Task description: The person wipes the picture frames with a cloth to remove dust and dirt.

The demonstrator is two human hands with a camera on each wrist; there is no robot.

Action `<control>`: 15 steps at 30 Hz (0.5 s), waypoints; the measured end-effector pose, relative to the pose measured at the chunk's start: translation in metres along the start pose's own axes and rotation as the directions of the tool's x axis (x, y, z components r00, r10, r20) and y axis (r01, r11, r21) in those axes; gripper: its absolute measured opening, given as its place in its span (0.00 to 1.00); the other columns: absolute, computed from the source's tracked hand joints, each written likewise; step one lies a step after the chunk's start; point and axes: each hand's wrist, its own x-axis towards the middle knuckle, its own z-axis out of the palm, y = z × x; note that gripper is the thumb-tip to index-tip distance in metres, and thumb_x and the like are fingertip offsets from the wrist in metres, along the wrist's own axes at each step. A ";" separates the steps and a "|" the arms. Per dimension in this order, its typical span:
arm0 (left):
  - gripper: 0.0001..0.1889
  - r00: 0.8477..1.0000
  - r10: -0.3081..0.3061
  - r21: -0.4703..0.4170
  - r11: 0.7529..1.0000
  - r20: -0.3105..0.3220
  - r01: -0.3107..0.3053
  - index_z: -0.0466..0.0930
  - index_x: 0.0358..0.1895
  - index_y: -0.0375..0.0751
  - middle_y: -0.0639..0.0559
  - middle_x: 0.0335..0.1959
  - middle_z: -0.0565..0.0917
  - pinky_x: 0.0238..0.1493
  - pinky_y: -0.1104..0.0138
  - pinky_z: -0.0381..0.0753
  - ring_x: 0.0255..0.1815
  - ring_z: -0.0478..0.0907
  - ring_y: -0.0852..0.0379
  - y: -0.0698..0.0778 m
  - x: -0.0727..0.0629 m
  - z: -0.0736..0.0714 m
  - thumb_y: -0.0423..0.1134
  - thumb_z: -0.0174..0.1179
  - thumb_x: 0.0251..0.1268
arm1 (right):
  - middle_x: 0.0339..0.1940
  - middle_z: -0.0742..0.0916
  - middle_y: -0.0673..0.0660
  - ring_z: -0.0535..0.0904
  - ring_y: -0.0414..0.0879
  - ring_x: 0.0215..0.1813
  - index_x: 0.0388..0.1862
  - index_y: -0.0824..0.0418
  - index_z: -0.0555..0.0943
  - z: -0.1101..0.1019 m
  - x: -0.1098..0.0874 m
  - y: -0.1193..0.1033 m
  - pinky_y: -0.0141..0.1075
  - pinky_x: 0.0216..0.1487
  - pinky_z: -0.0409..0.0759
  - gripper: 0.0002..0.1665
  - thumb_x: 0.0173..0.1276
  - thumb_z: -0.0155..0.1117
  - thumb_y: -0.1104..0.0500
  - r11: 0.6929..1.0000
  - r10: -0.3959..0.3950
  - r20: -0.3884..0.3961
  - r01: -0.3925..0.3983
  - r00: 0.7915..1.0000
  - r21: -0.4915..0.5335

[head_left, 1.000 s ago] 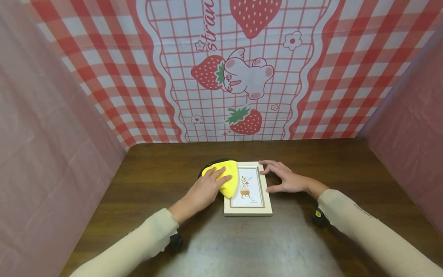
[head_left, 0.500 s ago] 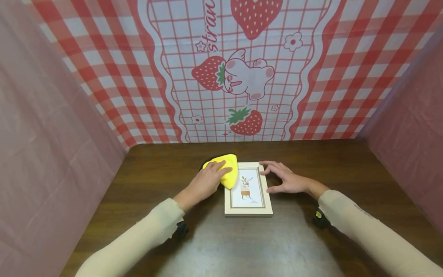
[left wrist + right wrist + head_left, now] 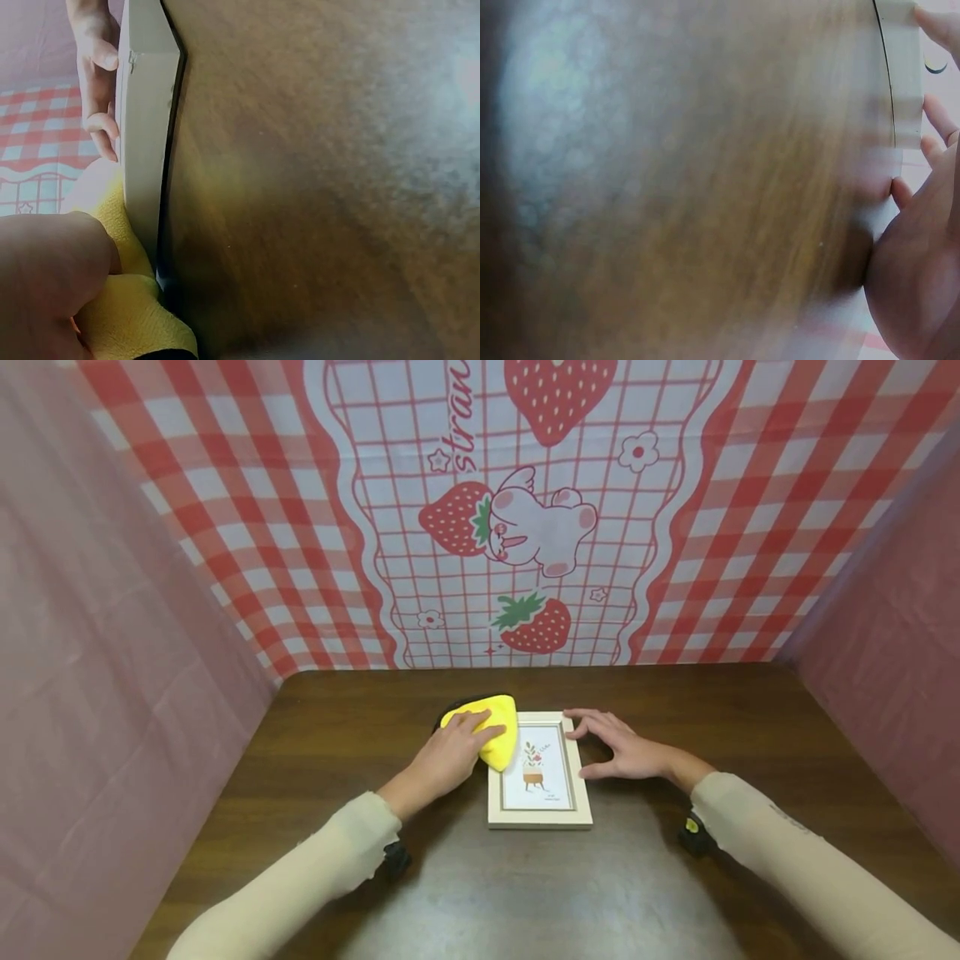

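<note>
Picture frame (image 3: 551,777): face up on brown tabletop (image 3: 525,893), between hands; position unchanged from one second ago. Left hand (image 3: 442,758): fingers grasping yellow cloth (image 3: 506,714); hand shifted slightly farther away compared with one second ago, nearly static over last half second. Right hand (image 3: 626,752): fingers released, parted; thumb and fingertips touching right border; position unchanged. Cloth: lies across far left corner; near tip now higher, exposing more of left border than one second ago. Checked backdrop (image 3: 540,543): beyond far edge of tabletop.
</note>
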 end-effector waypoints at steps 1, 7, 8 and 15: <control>0.30 1.000 0.004 0.003 1.000 -0.002 -0.004 0.80 0.80 0.56 0.41 0.83 0.79 0.66 0.41 0.92 0.76 0.81 0.35 0.003 -0.002 -0.005 0.30 0.67 0.80 | 0.90 0.69 0.67 0.62 0.70 0.86 0.62 0.49 0.81 0.000 0.000 0.000 0.83 0.84 0.46 0.29 0.68 0.84 0.46 1.000 0.007 0.001 -0.007 1.000 0.002; 0.28 0.999 -0.009 0.047 0.999 0.043 0.007 0.82 0.79 0.50 0.39 0.82 0.80 0.64 0.45 0.93 0.75 0.82 0.35 0.026 -0.010 -0.036 0.29 0.66 0.80 | 0.91 0.69 0.67 0.62 0.70 0.88 0.62 0.49 0.81 0.000 0.000 0.002 0.81 0.86 0.45 0.28 0.69 0.84 0.47 0.999 0.035 0.015 -0.034 0.999 -0.016; 0.28 0.999 -0.008 0.066 0.998 0.035 0.006 0.81 0.80 0.51 0.40 0.83 0.79 0.65 0.46 0.93 0.76 0.81 0.36 0.020 -0.010 -0.025 0.30 0.66 0.81 | 0.91 0.69 0.67 0.62 0.70 0.87 0.62 0.49 0.81 0.000 0.000 0.003 0.81 0.86 0.46 0.28 0.69 0.84 0.47 0.999 0.034 0.015 -0.034 0.999 -0.017; 0.27 0.999 -0.007 0.062 0.998 0.037 0.005 0.84 0.76 0.51 0.39 0.79 0.82 0.56 0.45 0.96 0.72 0.83 0.34 0.040 -0.020 -0.050 0.28 0.67 0.79 | 0.90 0.69 0.67 0.64 0.69 0.86 0.62 0.49 0.80 -0.001 0.000 0.003 0.78 0.84 0.51 0.28 0.68 0.84 0.47 1.000 0.020 0.010 -0.020 1.000 -0.016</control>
